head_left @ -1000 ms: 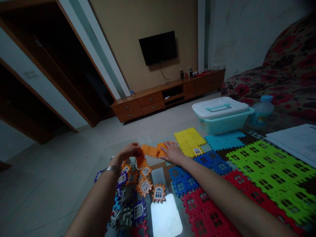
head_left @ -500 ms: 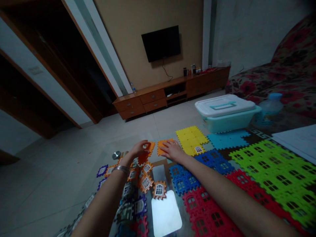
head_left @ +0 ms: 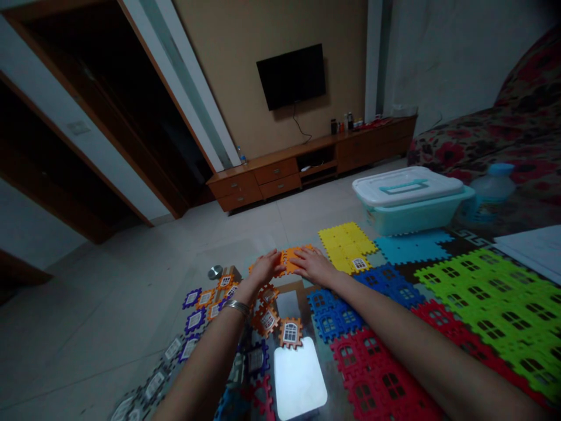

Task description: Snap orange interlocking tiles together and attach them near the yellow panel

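Note:
Two orange interlocking tiles (head_left: 288, 261) lie edge to edge near the far side of the glass table. On the left one, my left hand (head_left: 265, 270) has its fingers curled over the tile, thumb towards the seam; a silver bangle circles that wrist. My right hand (head_left: 316, 268) lies flat with fingers stretched over the right tile. Part of both tiles is hidden under the hands. Closer to me are loose orange window tiles (head_left: 290, 332). A yellow tile panel (head_left: 344, 238), with one white window in it, sits just right of my right hand.
Blue (head_left: 328, 318), red (head_left: 372, 374) and lime-green (head_left: 495, 292) window panels cover the right side. Purple-framed tiles (head_left: 195, 320) and grey tiles (head_left: 154, 385) lie left. A lidded turquoise box (head_left: 412, 207) and a bottle (head_left: 491, 193) stand behind. A white rectangle (head_left: 300, 380) lies in front.
My left hand has moved right with its orange tile, closing the gap to the tile under my right hand. The right hand stays on its tile. The view has shifted slightly.

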Action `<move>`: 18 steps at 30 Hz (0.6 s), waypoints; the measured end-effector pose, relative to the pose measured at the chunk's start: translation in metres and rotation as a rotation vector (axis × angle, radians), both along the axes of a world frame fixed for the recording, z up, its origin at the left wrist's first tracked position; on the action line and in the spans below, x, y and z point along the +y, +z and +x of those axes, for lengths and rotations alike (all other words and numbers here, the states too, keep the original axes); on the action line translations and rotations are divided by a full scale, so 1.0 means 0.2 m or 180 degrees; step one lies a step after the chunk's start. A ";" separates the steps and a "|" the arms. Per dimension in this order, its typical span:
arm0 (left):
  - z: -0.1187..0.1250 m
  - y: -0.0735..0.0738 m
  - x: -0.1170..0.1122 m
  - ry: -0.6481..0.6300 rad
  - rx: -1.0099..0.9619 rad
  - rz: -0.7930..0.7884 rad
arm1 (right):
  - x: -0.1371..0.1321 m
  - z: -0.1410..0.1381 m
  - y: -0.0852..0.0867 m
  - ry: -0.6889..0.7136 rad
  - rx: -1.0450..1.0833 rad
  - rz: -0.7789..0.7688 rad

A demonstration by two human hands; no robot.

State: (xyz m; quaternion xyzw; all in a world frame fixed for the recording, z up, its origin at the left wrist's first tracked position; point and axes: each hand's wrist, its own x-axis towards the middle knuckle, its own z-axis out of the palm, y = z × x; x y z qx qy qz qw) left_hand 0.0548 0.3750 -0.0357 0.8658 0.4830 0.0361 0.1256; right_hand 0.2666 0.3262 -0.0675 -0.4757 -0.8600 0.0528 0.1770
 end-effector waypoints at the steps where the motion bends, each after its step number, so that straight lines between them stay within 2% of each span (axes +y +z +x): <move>1: 0.00 -0.01 0.00 -0.0003 -0.0008 0.0011 | 0.00 0.00 0.00 0.0024 -0.0002 -0.0010; 8: -0.01 -0.05 -0.02 0.0133 -0.0090 0.0032 | 0.01 0.00 -0.01 0.0183 0.0073 -0.0069; 13: 0.01 -0.05 -0.04 0.0286 -0.0143 0.0007 | 0.02 0.01 -0.01 0.0222 0.0121 -0.0189; 18: 0.02 -0.04 -0.06 0.0208 -0.0215 0.0002 | 0.01 0.00 0.01 0.0344 0.0160 -0.0268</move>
